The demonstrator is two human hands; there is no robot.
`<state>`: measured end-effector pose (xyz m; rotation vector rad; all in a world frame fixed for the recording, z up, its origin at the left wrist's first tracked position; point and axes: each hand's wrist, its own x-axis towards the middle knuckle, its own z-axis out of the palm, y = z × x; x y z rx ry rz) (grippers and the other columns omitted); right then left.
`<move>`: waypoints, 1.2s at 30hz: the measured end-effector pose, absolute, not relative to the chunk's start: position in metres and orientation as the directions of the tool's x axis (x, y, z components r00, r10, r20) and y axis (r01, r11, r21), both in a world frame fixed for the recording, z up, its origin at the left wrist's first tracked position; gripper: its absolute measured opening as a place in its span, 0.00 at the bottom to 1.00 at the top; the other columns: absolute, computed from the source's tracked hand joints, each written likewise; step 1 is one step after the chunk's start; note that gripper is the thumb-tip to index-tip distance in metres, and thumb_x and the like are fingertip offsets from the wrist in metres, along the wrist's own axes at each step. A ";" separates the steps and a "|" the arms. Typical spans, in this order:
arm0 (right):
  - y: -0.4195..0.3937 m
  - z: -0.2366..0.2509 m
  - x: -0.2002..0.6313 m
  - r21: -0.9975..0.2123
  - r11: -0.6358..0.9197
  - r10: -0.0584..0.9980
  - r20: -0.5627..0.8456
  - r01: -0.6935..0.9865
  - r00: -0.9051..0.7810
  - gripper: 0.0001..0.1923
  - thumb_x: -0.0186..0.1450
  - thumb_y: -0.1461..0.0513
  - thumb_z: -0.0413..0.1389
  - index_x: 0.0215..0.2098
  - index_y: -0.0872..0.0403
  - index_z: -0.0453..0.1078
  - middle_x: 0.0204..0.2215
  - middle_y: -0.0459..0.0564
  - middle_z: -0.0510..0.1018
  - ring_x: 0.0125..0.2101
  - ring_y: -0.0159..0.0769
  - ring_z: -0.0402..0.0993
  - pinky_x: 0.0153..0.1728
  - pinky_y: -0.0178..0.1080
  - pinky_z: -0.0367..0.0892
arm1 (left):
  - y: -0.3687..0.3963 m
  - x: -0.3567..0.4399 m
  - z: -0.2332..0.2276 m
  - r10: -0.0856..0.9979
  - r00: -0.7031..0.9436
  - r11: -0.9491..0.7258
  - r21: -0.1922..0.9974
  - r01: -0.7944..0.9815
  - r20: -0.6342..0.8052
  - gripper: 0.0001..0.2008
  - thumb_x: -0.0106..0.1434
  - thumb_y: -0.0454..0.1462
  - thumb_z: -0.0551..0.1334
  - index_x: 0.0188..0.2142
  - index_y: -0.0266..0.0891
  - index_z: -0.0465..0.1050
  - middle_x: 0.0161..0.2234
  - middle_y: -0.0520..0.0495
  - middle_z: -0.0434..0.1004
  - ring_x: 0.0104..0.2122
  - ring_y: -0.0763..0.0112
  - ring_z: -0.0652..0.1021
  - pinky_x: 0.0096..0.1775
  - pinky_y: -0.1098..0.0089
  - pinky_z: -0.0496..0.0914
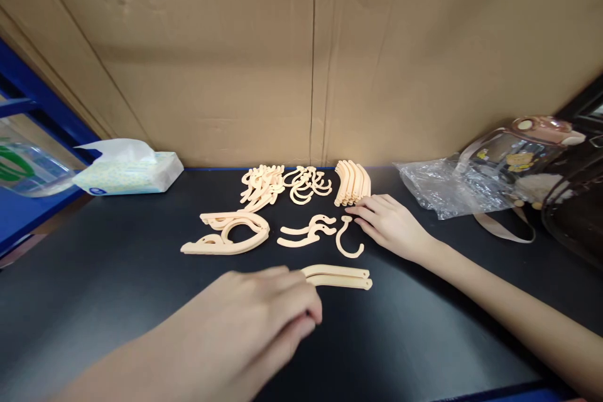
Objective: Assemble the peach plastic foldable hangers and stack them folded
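My left hand (268,320) is in front, thumb and fingers closed together. It hides the left ends of two long curved beige hanger arms (339,277); whether it grips anything I cannot make out. My right hand (389,226) rests palm down, fingers apart, with its tips near the lower ends of a stack of curved hanger arms (352,182). Just left of it lies a single beige hook (349,242). Two short wavy pieces (308,231) lie side by side in the middle. To their left is a folded hanger (230,233).
A pile of short wavy pieces (261,185) and a group of hooks (308,184) are at the back, before a cardboard wall (235,75). A tissue pack (132,169) stands left. Clear plastic wrap (443,185) and a transparent bottle (513,151) with a strap are right.
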<state>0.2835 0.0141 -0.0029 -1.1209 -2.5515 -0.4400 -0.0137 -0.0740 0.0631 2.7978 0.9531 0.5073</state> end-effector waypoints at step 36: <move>0.004 0.001 0.269 -0.058 0.810 0.568 0.328 0.584 -0.755 0.20 0.71 0.62 0.46 0.60 0.51 0.63 0.57 0.52 0.70 0.58 0.41 0.63 0.58 0.51 0.61 | -0.018 -0.008 0.005 0.624 0.745 -0.776 0.068 0.627 0.236 0.22 0.67 0.31 0.48 0.59 0.36 0.63 0.60 0.43 0.66 0.59 0.60 0.67 0.61 0.52 0.58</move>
